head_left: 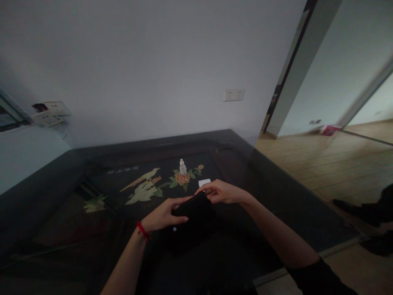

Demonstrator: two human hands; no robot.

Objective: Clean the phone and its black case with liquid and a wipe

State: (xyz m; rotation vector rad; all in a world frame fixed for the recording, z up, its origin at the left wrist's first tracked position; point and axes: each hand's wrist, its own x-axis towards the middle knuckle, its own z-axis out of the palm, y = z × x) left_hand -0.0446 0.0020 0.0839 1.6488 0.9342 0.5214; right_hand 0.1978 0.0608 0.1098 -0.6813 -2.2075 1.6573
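A black, flat, rectangular case [195, 211] is held tilted above the dark table, and its details are lost in the dim light. My left hand [167, 215], with a red cord bracelet [143, 230] at the wrist, grips its left end, thumb across the front. The fingers of my right hand [219, 191] are closed at the case's upper right corner; whether they also pinch something small is hidden. Just behind those fingers shows a small white piece [204, 182], perhaps paper. Farther back, a small white bottle [182, 167] stands upright on the table.
The glossy black table [245, 164] has a bird-and-flower picture on its top and meets the wall behind. Wall sockets [234, 95] are above it, with more sockets [50, 116] at left. Beyond the right edge are wooden floor, a pink box [330, 130] and a person's dark shoe [350, 207].
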